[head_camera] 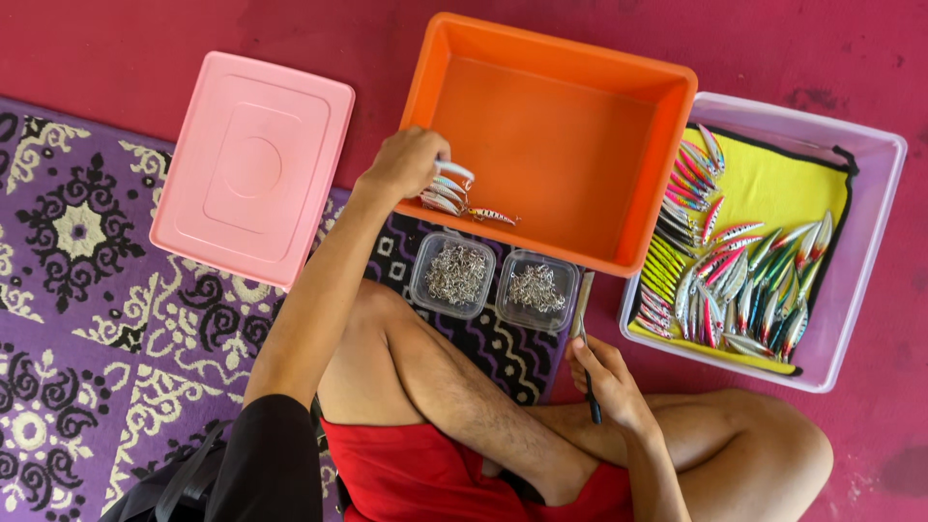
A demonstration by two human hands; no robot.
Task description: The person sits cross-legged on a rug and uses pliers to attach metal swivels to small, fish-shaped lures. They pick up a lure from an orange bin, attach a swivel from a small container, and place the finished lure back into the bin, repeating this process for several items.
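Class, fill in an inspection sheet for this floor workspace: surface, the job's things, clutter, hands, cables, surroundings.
Surface: red floor, purple patterned rug.
Job's things: bunch of small fish-shaped lures over the empty orange plastic tub; slim dark hand tool.
Clutter: pink plastic lid; two clear tubs of metal hooks; pale bin of coloured lures on yellow mat.
Hands: left hand has its grip on the lure bunch; right hand grips the tool.
Cables: nothing seen.
Surroundings: person's crossed legs, red shorts.

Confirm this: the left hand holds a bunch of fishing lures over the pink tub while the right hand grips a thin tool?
Not quite. The head view shows the left hand holding the lures over the orange tub; the pink thing is a lid. The right hand does grip a thin tool.
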